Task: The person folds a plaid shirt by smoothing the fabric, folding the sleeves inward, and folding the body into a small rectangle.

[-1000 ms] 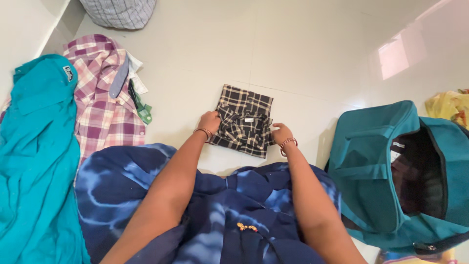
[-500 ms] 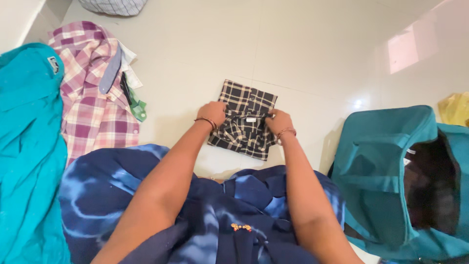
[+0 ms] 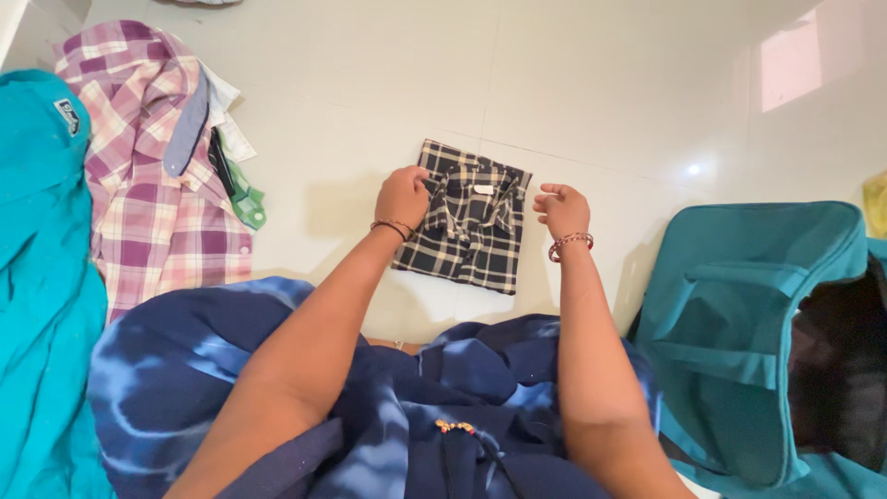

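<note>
Bag [image 3: 739,314] interior perhaps clothes, shadowed.

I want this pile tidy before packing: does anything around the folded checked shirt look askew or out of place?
The black checked shirt lies folded but turned slightly against the floor tile lines; the left hand rests on its edge, the right hand is just off it. The pink checked shirt and teal garment lie unfolded and rumpled.

Both forearms are bare, without sleeves. The left hand [image 3: 403,196] has a thin dark bangle at the wrist; the right hand [image 3: 564,211] has a red beaded bracelet. The garment is dark navy with pale blue tie-dye patches and a small gold ornament at centre front.
</note>
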